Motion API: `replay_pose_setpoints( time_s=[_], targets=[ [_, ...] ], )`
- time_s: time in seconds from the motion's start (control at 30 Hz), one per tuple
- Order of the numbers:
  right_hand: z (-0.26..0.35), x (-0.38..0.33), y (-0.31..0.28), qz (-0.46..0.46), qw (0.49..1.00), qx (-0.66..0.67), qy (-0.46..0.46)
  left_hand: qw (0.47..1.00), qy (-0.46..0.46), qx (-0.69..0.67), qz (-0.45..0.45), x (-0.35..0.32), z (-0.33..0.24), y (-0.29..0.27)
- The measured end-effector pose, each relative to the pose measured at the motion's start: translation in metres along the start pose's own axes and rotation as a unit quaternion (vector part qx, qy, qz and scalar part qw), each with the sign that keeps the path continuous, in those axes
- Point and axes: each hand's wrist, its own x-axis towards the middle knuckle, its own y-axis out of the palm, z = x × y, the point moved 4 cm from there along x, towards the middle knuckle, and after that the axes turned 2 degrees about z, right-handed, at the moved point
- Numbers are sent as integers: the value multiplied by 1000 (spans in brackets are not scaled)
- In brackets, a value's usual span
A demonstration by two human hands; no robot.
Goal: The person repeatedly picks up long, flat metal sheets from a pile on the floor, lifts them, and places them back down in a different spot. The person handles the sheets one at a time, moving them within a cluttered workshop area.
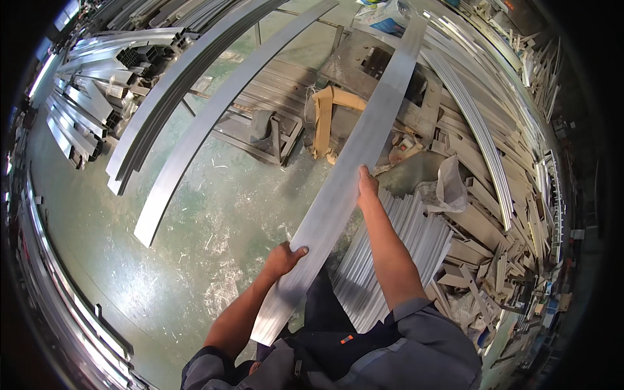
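A long, flat silver metal profile [351,162] slants across the view, from in front of my body up to the far right of centre. My left hand [284,259] grips its left edge near the close end, with the thumb lying on top. Farther along, my right hand [367,184] is closed on the right edge. The fingers of both hands are hidden beneath the profile. To its left, another flat metal profile [201,133] lies raised above the floor, beside a stack of long profiles [159,110].
Several ribbed metal strips [390,253] lie by my right leg. Bundled profiles and offcuts [478,195] crowd the right side. Ahead stand a low metal frame [279,140] and a brown cardboard piece [323,120]. Square tubes [81,120] are piled at far left, on the green floor [188,279].
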Motion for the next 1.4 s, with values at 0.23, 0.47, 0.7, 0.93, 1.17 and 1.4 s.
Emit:
replay_pose_setpoints(
  time_s=[0.23, 0.47, 0.7, 0.93, 1.17, 1.4],
  targets=[
    [134, 154, 24, -50, 978, -172, -110, 995, 72, -40, -54, 170, -118, 9],
    [114, 154, 37, -69, 960, -223, -157, 994, 82, -57, -38, 188, -82, 20],
    [-10, 36, -3, -87, 968, -179, -151, 991, 59, -119, -1, 58, 18, 37],
    [-188, -128, -17, -23, 972, -191, -136, 989, -9, -148, 26, -118, 204, 58],
    [-330, -355, -48, 85, 955, -281, -45, 987, -112, -90, 71, -333, 372, 55],
    [-378, -474, -54, 280, 921, -175, 208, 963, -55, -262, -36, -506, 428, 26]
  ],
)
